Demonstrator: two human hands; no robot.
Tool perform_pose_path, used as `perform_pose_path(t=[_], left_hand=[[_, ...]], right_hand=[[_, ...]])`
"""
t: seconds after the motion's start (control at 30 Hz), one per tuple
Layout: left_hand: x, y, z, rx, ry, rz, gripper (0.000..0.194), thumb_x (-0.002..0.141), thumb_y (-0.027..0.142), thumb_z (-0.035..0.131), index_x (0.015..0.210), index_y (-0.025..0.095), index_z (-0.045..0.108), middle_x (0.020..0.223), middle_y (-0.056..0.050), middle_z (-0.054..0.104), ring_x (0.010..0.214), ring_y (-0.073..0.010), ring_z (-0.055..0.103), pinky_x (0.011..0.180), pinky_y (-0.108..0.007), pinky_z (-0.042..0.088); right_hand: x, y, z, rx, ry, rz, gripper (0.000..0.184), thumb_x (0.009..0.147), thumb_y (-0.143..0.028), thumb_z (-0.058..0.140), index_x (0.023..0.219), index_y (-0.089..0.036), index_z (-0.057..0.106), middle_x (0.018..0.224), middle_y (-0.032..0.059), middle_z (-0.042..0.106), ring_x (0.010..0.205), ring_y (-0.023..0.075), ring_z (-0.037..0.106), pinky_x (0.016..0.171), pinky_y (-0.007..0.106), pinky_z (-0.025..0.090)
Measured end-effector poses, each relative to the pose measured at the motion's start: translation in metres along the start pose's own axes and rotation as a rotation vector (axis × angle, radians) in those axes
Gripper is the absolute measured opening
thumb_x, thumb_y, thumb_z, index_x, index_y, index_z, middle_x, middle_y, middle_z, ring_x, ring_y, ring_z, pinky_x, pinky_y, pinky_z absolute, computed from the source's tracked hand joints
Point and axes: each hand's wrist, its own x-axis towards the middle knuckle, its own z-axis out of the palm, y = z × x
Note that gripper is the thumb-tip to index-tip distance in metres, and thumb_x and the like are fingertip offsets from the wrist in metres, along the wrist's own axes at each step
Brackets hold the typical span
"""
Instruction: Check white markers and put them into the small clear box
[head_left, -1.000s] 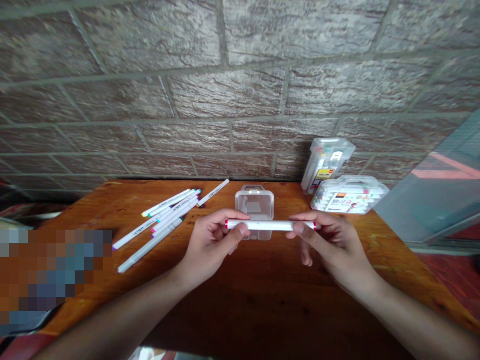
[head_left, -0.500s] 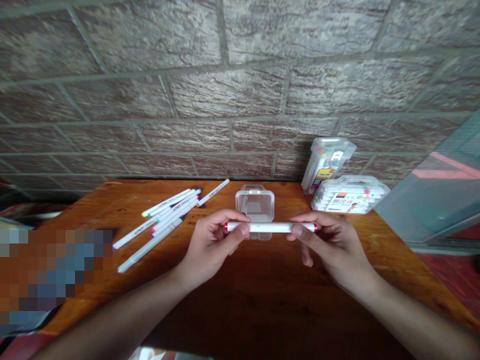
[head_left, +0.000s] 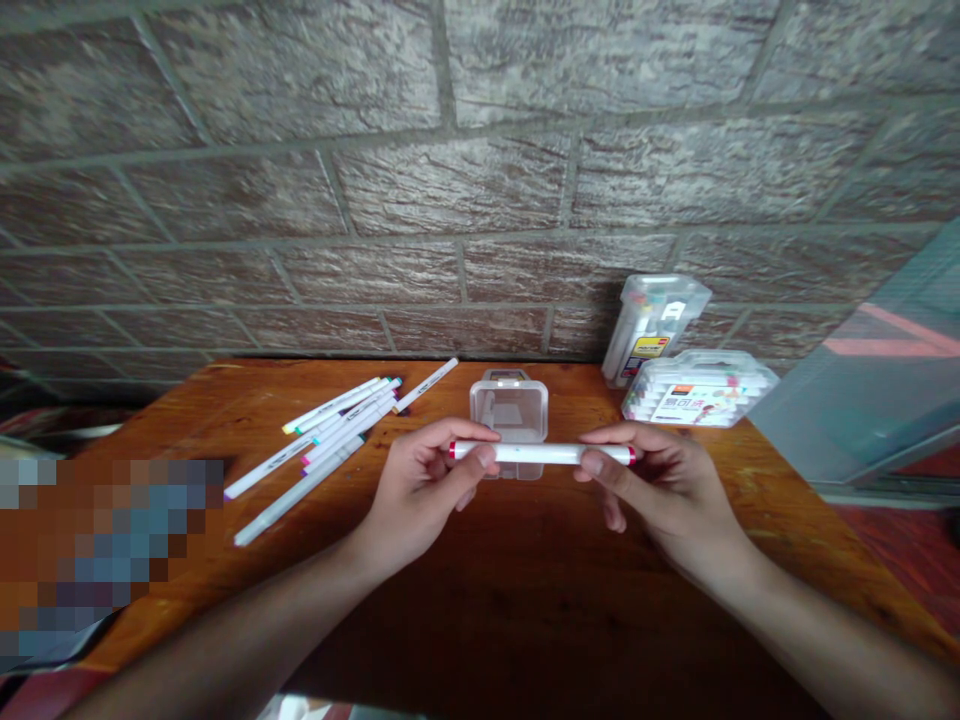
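The left forearm (head_left: 255,615) and right forearm (head_left: 810,605) extend forward and converge. The left hand (head_left: 412,490) and right hand (head_left: 671,485) are level and apart, each in a thumb-and-finger pinch, thumbs directed inward; some right-hand fingers hang below the pinch.

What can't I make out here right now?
All in the head view:
Clear box: partly hidden behind the held marker, itself partly covered by the left hand and right hand.
Loose markers: lettering too small and blurred.
White object: cut off by the bottom edge.
Pixelated patch: contents masked.
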Motion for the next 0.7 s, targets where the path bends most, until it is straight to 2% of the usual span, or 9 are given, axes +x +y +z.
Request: perform_pose_path(t=[0.37, 0.7], left_hand=[[0.0009, -0.0001, -0.0006, -0.008, 0.035, -0.007, 0.024, 0.089, 0.037, 0.084, 0.1, 0.016, 0.082, 0.07, -0.005, 0.077, 0.044, -0.0061, 0.049, 0.043, -0.018, 0.038], [0.0008, -0.0021, -0.0015, -0.07, 0.033, -0.04, 0.025, 0.094, 0.038, 0.079, 0.106, 0.017, 0.081, 0.078, -0.006, 0.079, 0.047, -0.0065, 0.051, 0.046, -0.02, 0.04]], right_hand=[[-0.0006, 0.0, -0.0002, 0.018, 0.022, 0.021, 0.017, 0.092, -0.034, 0.085, 0.101, -0.021, 0.081, 0.077, 0.0032, 0.081, 0.038, 0.007, 0.06, 0.036, 0.015, 0.048], [-0.0003, 0.0023, -0.001, 0.048, 0.032, 0.028, 0.017, 0.093, -0.035, 0.083, 0.103, -0.021, 0.081, 0.081, 0.0038, 0.082, 0.038, 0.0072, 0.061, 0.037, 0.017, 0.049]])
